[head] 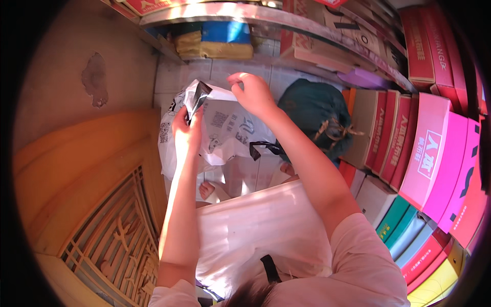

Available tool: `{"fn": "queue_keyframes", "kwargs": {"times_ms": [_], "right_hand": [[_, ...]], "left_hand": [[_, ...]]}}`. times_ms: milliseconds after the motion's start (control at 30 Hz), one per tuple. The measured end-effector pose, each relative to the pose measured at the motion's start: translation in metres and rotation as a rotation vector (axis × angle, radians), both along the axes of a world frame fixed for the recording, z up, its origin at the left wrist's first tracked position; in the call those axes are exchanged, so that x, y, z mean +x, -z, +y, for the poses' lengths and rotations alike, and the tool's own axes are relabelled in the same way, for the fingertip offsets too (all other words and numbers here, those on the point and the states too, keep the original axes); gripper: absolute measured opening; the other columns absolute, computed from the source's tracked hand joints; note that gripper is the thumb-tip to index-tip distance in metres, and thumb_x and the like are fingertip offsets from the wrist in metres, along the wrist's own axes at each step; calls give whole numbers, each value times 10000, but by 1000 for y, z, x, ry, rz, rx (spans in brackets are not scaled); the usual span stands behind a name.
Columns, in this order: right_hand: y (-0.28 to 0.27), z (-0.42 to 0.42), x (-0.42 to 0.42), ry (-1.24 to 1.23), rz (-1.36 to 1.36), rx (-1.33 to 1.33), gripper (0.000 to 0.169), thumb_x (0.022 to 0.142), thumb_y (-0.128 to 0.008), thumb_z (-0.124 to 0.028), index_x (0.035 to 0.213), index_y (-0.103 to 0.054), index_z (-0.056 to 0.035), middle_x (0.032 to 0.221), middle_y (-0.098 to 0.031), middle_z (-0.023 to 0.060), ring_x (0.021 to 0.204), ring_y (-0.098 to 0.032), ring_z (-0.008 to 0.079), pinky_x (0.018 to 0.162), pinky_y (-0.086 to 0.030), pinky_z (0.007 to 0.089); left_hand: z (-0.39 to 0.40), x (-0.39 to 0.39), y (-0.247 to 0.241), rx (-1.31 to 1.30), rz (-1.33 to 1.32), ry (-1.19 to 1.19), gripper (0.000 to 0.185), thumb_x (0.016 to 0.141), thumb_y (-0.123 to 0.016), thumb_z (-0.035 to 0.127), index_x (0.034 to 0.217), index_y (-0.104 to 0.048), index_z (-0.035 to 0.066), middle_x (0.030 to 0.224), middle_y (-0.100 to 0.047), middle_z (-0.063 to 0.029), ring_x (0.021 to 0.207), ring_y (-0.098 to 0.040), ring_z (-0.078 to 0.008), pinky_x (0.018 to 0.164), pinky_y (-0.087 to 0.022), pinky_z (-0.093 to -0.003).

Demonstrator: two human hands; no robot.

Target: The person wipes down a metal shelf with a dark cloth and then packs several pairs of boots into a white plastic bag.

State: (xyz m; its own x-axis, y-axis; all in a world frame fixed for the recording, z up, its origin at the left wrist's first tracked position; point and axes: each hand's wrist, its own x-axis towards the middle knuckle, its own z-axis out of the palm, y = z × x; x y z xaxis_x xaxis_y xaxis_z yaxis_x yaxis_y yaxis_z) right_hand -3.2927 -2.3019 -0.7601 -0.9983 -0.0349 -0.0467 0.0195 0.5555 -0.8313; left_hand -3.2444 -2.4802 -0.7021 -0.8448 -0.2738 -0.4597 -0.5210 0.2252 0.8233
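My left hand [187,124] grips a small piece of black-and-silver plastic packaging [200,94] by its lower end. Under and around it, a white printed plastic bag [226,122] lies spread on the tiled floor. My right hand [249,90] is raised over the bag's upper right part, its fingers curled; whether it holds part of the bag's edge is unclear. Right of the bag stands a dark green cloth bundle [310,111], tied with a brownish cord [333,130]. A black plastic strip [264,146] lies between the bag and the bundle.
Stacked shoe boxes [425,149] line the right side. A metal shelf edge [238,13] crosses the top, with a blue and tan box [226,40] below it. At the left is a wooden panel with latticework [119,238]. My bare feet are on the floor [241,172].
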Motion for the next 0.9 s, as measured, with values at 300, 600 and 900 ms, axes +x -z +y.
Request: {"fn": "queue_keyframes", "kwargs": {"times_ms": [300, 600, 900], "right_hand": [[65, 10, -112, 432, 4, 164, 435, 740, -666, -245, 1121, -570, -60, 1105, -607, 150, 1076, -551, 304, 905, -439, 374], [162, 68, -166, 273, -368, 83, 337, 687, -766, -322, 804, -708, -12, 745, -676, 94, 659, -624, 134, 627, -494, 272], [132, 22, -149, 150, -488, -184, 419, 720, -736, -372, 830, -661, 25, 773, -637, 84, 659, -575, 144, 585, -459, 303]], "left_hand": [[15, -39, 17, 390, 172, -146, 333, 868, -621, 209, 1130, -558, 13, 929, -566, -7, 820, -494, -80, 724, -395, -226], [67, -33, 12, 736, 99, -328, 274, 889, -568, 167, 1122, -506, 36, 953, -593, -35, 855, -541, -104, 755, -423, -242], [64, -25, 19, 739, 39, -393, 277, 876, -541, 139, 1123, -478, 33, 998, -592, -50, 862, -547, -112, 771, -422, -241]]}}
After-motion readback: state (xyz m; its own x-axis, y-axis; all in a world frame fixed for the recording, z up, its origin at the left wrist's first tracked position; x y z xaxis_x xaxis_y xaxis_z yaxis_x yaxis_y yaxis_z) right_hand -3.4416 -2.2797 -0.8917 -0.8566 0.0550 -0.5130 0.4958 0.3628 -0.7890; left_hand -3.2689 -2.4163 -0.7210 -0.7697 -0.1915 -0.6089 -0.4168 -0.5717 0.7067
